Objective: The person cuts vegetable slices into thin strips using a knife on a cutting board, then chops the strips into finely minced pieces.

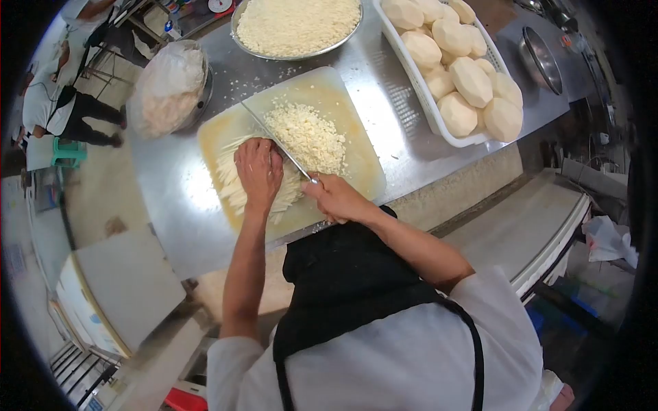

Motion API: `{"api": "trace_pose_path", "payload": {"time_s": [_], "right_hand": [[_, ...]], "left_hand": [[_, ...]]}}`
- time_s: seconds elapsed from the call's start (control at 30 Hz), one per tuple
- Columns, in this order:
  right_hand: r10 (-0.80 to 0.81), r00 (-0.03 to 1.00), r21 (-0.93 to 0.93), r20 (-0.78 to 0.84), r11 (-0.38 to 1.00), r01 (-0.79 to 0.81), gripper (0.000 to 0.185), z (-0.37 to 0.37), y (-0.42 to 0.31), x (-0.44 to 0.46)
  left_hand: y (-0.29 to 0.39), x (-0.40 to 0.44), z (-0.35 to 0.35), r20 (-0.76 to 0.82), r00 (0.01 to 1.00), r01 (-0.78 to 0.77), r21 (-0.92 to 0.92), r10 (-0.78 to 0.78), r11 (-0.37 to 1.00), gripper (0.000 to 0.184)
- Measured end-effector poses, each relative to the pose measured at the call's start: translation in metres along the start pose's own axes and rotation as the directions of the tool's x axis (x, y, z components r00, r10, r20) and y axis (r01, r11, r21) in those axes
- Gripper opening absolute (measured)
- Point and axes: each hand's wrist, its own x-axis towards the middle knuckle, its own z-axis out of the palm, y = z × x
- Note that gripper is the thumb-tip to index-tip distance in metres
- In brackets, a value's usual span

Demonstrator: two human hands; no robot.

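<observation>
My right hand (338, 198) is closed around the handle of a kitchen knife (277, 142). The blade stands edge-down on a yellowed cutting board (361, 152) and points to the upper left. Close to the blade's left side, my left hand (260, 168) presses down with bent fingers on pale vegetable strips (232, 179), which hides some of them. Right of the blade lies a heap of finely diced pale vegetable (310, 137). Small bits are scattered over the board.
A wide metal bowl of diced vegetable (295, 27) stands behind the board. At the right is a white plastic basket (426, 108) of peeled, pale round roots (471, 82). A bag-lined container (171, 92) sits left on the metal table (164, 198). Another person (68, 113) stands far left.
</observation>
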Motion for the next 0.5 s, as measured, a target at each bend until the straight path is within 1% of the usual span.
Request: {"api": "trace_pose_path", "payload": {"time_s": [0.1,0.17,0.2,0.3,0.4,0.47,0.5], "right_hand": [[0.112,0.994,-0.017,0.011,0.994,-0.111,0.046,-0.008,-0.025,-0.021],[0.094,0.995,0.005,-0.027,0.996,-0.093,0.046,0.005,-0.016,-0.034],[0.078,0.996,0.012,-0.044,0.997,-0.078,0.046,0.010,-0.013,-0.036],[0.016,1.000,-0.001,-0.020,1.000,-0.016,0.048,0.006,0.015,0.000],[0.200,0.979,-0.036,0.029,0.979,-0.199,0.051,-0.002,-0.031,-0.028],[0.131,0.991,0.048,0.007,0.990,-0.131,0.052,0.011,-0.013,-0.037],[0.094,0.996,0.088,-0.003,0.992,-0.093,0.052,0.017,-0.001,-0.036]], "left_hand": [[-0.002,-0.001,0.000,0.009,1.000,-0.005,0.011,0.005,1.000,0.021],[0.000,-0.001,0.000,-0.013,1.000,-0.008,0.044,0.009,0.999,0.021],[0.001,0.001,0.001,-0.008,1.000,-0.008,0.024,0.008,1.000,0.021],[-0.001,0.000,-0.001,0.001,1.000,-0.005,-0.010,0.005,1.000,0.021],[-0.004,-0.002,0.001,-0.005,1.000,-0.024,-0.014,0.024,1.000,0.021],[-0.001,-0.001,0.001,-0.021,1.000,-0.021,-0.002,0.021,1.000,0.020],[-0.003,0.000,0.002,-0.009,1.000,-0.024,-0.024,0.024,0.999,0.020]]}}
